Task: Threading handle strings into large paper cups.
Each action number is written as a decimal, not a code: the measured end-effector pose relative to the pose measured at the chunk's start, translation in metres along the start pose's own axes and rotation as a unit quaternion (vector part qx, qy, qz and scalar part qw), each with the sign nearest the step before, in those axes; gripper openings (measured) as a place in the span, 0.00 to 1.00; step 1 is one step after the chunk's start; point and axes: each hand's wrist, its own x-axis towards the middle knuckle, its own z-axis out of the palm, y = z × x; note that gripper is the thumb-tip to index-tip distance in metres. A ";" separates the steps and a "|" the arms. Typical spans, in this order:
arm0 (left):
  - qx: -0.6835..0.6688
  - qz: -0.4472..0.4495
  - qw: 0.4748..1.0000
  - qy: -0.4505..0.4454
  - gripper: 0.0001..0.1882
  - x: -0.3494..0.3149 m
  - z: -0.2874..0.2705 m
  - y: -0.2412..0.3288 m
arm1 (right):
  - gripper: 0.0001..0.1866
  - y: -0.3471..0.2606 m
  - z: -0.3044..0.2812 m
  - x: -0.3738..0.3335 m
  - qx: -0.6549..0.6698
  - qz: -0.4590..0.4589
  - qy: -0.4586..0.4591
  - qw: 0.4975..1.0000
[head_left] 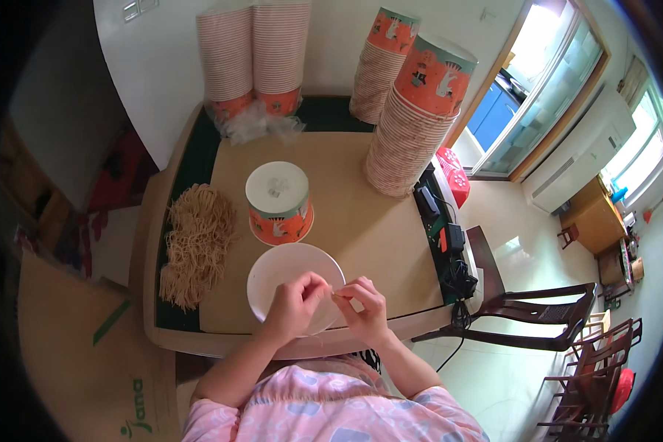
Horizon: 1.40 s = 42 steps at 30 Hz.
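Left hand and right hand pinch thin tan string over upturned white round paper bucket at table edge; one inverted orange-printed bucket stands finished-looking, tall stacks remain.

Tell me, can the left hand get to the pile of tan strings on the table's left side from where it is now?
Probably yes. The left hand is over the white paper bucket, and the pile of tan strings lies just to its left on the table with nothing between them. It is pinching something small with the right hand.

Matt white paper bucket, rough tan string bundle, smooth wooden table, glossy floor
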 end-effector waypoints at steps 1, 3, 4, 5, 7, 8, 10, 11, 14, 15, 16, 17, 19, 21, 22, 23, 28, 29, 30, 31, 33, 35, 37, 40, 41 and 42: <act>0.009 -0.003 1.000 -0.013 0.06 -0.006 0.002 0.003 | 0.06 0.001 -0.001 0.000 0.008 0.002 0.002 1.000; -0.007 0.026 1.000 0.006 0.05 -0.005 0.005 0.004 | 0.07 0.001 -0.002 0.000 0.015 0.006 0.003 1.000; -0.017 -0.014 1.000 -0.002 0.03 -0.002 0.001 0.005 | 0.07 -0.002 -0.003 0.001 0.002 0.008 0.002 1.000; -0.038 -0.007 0.999 0.000 0.03 0.000 -0.001 0.000 | 0.06 -0.004 -0.003 0.001 -0.012 0.011 0.000 1.000; -0.028 0.003 1.000 -0.003 0.06 -0.005 0.004 0.000 | 0.06 0.000 -0.002 0.000 -0.003 -0.001 -0.003 1.000; -0.001 0.020 1.000 -0.014 0.06 -0.008 0.005 0.004 | 0.06 0.002 -0.002 0.000 0.006 -0.011 -0.007 1.000; -0.026 0.000 1.000 -0.011 0.07 -0.004 0.002 0.004 | 0.06 0.000 -0.004 0.001 0.000 -0.005 -0.004 1.000; -0.050 -0.017 0.999 -0.009 0.07 -0.003 0.001 0.003 | 0.06 -0.002 -0.005 0.000 -0.006 -0.001 0.002 1.000; -0.081 -0.025 0.996 -0.006 0.06 0.001 0.003 0.000 | 0.06 -0.002 -0.006 0.005 -0.012 0.014 -0.012 1.000; -0.097 -0.032 0.995 -0.005 0.05 -0.001 0.003 -0.002 | 0.06 -0.004 -0.005 0.005 -0.007 0.022 -0.020 1.000; -0.097 -0.033 0.995 -0.005 0.05 -0.001 0.003 -0.001 | 0.06 -0.006 -0.006 0.005 -0.006 0.023 -0.021 0.999; -0.095 -0.034 0.995 -0.002 0.05 -0.001 0.002 0.000 | 0.06 -0.008 -0.008 0.005 0.011 0.047 -0.009 0.999; -0.094 -0.035 0.995 0.000 0.05 -0.001 0.001 0.001 | 0.07 -0.008 -0.011 0.005 0.028 0.069 0.003 0.997; -0.095 -0.045 0.994 -0.013 0.06 -0.002 0.000 -0.002 | 0.08 -0.007 -0.013 0.005 0.032 0.054 -0.005 0.998; -0.095 -0.045 0.994 -0.014 0.06 -0.002 0.000 -0.001 | 0.08 -0.008 -0.013 0.005 0.032 0.054 -0.005 0.998; -0.100 -0.046 0.994 -0.012 0.06 -0.002 0.000 0.001 | 0.07 -0.009 -0.014 0.006 0.029 0.042 -0.012 0.999; -0.106 -0.039 0.993 -0.012 0.06 -0.003 0.000 0.008 | 0.07 -0.013 -0.013 0.008 0.036 0.030 -0.015 0.999; -0.102 -0.033 0.994 -0.011 0.06 -0.002 -0.001 0.010 | 0.07 -0.015 -0.013 0.009 0.040 0.034 -0.020 0.998; -0.098 -0.027 0.995 -0.010 0.06 -0.003 0.000 0.011 | 0.07 -0.017 -0.014 0.010 0.043 0.037 -0.024 0.998; -0.098 -0.026 0.995 -0.010 0.06 -0.003 0.000 0.011 | 0.07 -0.017 -0.013 0.010 0.043 0.037 -0.024 0.998; -0.079 -0.010 0.997 -0.019 0.06 -0.002 0.001 0.010 | 0.07 -0.016 -0.013 0.010 0.038 0.035 -0.028 0.998; -0.069 -0.004 0.997 -0.017 0.07 -0.002 0.000 0.013 | 0.06 -0.017 -0.012 0.010 0.046 0.042 -0.019 0.998; -0.060 0.002 0.998 -0.018 0.08 -0.001 -0.003 0.018 | 0.06 -0.016 -0.013 0.010 0.052 0.050 -0.008 0.997; 0.051 -0.004 0.995 -0.090 0.09 -0.001 -0.011 0.024 | 0.07 -0.012 -0.017 0.010 0.053 0.082 0.022 0.995; 0.040 0.018 0.995 -0.093 0.09 -0.001 -0.011 0.022 | 0.07 -0.011 -0.019 0.010 0.018 0.031 0.017 0.999; 0.029 0.041 0.994 -0.097 0.09 -0.001 -0.011 0.022 | 0.08 -0.010 -0.021 0.011 -0.018 -0.021 0.012 1.000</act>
